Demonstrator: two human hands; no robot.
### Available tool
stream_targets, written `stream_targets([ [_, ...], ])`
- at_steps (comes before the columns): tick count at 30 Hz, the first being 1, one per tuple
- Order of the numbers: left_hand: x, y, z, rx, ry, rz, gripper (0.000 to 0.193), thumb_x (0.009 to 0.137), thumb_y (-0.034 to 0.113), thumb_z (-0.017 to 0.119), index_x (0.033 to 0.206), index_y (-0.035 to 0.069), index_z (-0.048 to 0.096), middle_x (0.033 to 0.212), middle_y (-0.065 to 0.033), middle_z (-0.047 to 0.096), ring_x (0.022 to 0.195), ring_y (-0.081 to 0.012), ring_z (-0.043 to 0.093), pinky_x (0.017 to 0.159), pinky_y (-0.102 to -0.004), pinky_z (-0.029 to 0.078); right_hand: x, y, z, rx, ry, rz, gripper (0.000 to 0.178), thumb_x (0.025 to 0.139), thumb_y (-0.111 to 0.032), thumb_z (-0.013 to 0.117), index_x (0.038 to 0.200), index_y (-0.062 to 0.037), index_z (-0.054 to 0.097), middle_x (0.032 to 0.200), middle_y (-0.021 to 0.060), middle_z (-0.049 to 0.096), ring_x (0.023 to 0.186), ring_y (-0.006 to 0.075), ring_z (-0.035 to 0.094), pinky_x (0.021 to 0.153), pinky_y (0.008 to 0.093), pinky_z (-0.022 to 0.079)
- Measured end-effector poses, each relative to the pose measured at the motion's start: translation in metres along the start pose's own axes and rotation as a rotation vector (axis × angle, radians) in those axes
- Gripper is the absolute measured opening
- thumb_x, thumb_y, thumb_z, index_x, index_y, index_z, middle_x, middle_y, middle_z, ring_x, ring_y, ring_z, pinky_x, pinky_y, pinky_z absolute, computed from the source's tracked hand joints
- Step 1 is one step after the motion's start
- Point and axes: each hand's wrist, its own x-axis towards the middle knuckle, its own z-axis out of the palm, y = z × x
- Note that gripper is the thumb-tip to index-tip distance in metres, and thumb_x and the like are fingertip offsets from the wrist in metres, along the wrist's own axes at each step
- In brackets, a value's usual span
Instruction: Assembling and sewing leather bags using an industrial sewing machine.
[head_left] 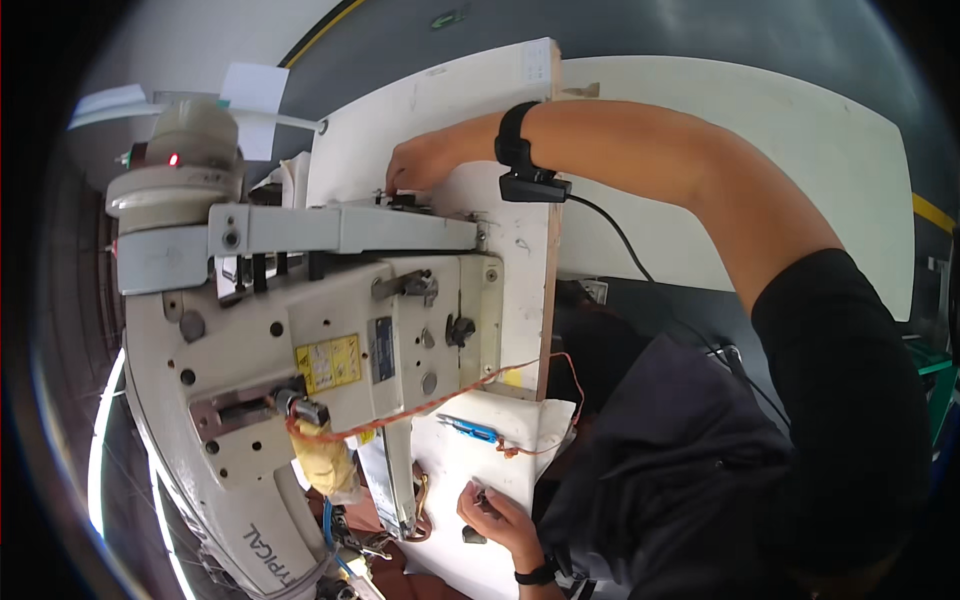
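Observation:
A large white industrial sewing machine (350, 320) fills the left and middle. Beyond its grey upper arm, my right hand (425, 162) reaches down with fingers closed, at small dark metal parts (405, 202); what the fingertips grip is hidden. Low in the picture, my left hand (497, 520) is curled, palm partly up, around a small dark metal piece (484, 500). Close to it on the white tabletop lies a small dark block (473, 536). Blue thread snips (470, 430), tied to an orange cord (430, 405), rest on the tabletop above my left hand.
The table edge (550, 300) runs beside my body. A white board (750, 150) stretches out under my right arm. A yellow cloth-wrapped part (325, 463) hangs on the machine. A black cable (635, 250) trails from my right wrist device. Papers (254, 100) stand at the upper left.

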Motion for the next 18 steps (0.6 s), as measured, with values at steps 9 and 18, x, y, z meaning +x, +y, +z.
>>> stream_targets([
  [9, -0.001, -0.006, -0.004, -0.187, 0.019, -0.345, 0.027, 0.099, 0.007, 0.06, 0.123, -0.005, 0.057, 0.107, -0.0108, 0.065, 0.086, -0.0147, 0.058, 0.077, -0.0262, 0.049, -0.008, -0.017, -0.019, -0.291, 0.102, -0.166, 0.025, 0.092, -0.023, 0.06, 0.109, -0.0124, 0.076, 0.108, 0.0115, 0.074, 0.101, 0.0312, 0.069, 0.087, 0.0428, 0.052],
  [18, 0.039, 0.126, -0.055, -0.695, -0.347, -0.467, 0.031, 0.1, 0.014, 0.06, 0.125, -0.005, 0.058, 0.101, -0.0121, 0.062, 0.079, -0.0158, 0.06, 0.066, -0.0278, 0.053, 0.039, -0.026, -0.021, -0.466, -0.025, 0.007, 0.025, 0.083, -0.019, 0.066, 0.093, 0.0007, 0.076, 0.098, 0.0159, 0.074, 0.09, 0.0333, 0.067, 0.08, 0.0434, 0.052],
])
